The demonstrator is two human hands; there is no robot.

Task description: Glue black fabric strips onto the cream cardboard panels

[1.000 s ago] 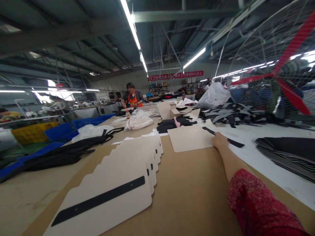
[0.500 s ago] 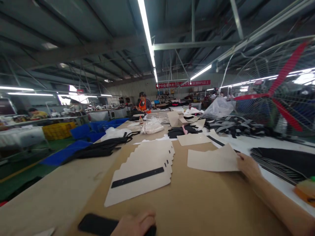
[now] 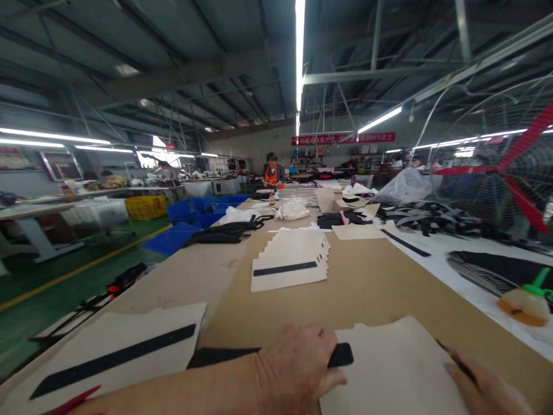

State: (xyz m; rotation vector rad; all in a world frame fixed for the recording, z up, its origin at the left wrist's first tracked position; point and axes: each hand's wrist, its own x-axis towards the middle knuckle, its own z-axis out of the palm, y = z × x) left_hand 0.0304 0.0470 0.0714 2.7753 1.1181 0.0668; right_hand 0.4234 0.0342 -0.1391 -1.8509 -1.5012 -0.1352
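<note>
Dark strip [image 3: 343, 355] in the left hand [image 3: 300, 360], pale sheet [image 3: 389, 372] at the right hand [image 3: 486, 383].
Nearest, the left hand curls closed over the dark strip — one rounded end sticks out past the fingers, by the sheet's left edge — while the right hand, slightly blurred, pinches that sheet's right edge between thumb and fingers. To the left lies a pale panel [image 3: 129, 320] with a black band; farther on, a fanned row of pale sheets [image 3: 291, 253], then a clear plastic bag [image 3: 292, 208], and beyond it a person in an orange apron [image 3: 271, 175].
</note>
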